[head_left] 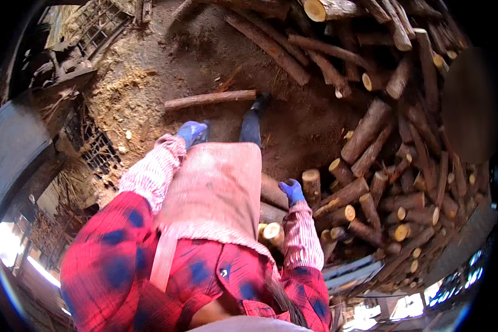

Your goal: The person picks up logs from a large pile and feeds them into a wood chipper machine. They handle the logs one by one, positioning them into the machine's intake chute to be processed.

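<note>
My left hand (192, 131), in a blue glove, hangs beside my apron (213, 185) at knee level. Its fingers are too small and foreshortened to make out, and I see nothing held in it. A thin reddish-brown log (210, 99) lies on the ground just beyond it, with one end against my foot. My right hand (292, 191), also blue-gloved, is out to my right with the fingers apart and nothing in them. Closest to it are a short upright log (311, 185) and a thick log (274, 191) partly hidden by the apron.
A large heap of cut logs (368, 130) spreads along my right side and the far right. Longer logs (268, 47) lie on the dirt ahead. Sawdust and bark chips (119, 91) cover the ground at left, beside a grey metal machine panel (16, 144) and a dark grate (97, 149).
</note>
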Available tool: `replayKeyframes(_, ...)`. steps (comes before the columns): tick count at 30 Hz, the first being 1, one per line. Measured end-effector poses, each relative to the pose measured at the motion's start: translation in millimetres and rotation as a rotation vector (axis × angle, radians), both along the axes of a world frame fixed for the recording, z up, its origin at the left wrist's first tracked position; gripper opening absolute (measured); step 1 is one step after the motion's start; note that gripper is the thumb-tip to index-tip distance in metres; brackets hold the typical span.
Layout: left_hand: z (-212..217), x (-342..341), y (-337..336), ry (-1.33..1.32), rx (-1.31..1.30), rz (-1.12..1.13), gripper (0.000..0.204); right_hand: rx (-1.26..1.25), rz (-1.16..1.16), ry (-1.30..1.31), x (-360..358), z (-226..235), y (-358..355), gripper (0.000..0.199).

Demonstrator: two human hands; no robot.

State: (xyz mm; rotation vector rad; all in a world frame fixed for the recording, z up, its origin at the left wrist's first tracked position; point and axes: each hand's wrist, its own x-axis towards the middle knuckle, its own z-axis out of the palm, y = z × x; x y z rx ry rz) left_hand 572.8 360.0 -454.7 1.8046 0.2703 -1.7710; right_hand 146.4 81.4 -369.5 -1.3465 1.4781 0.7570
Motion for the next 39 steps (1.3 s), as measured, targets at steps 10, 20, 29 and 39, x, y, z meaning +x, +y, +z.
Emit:
replayKeyframes(10, -221.6, -15.6, -97.2, 0.205, 0.350, 0.953, 0.078, -0.381, 0.793, -0.014, 309.6, -312.4, -268.3, 0.104)
replayKeyframes(20, -372.6, -57.5, -159.2, -0.110, 0.297, 1.311, 0.053, -0.817, 1.240, -0.053, 282.2, -441.1, -290.4, 0.096)
replayKeyframes(29, -75.3, -40.9, -46.3, 0.556, -0.004, 1.312, 0.058, 0.892, -0.562, -0.322, 301.3, -159.7, -118.2, 0.062)
replayKeyframes(39, 48.3, 13.6, -166.2, 0.582, -0.125, 0.578, 0.045, 0.823, -0.920, -0.488, 315.2, -48.7, -46.2, 0.054)
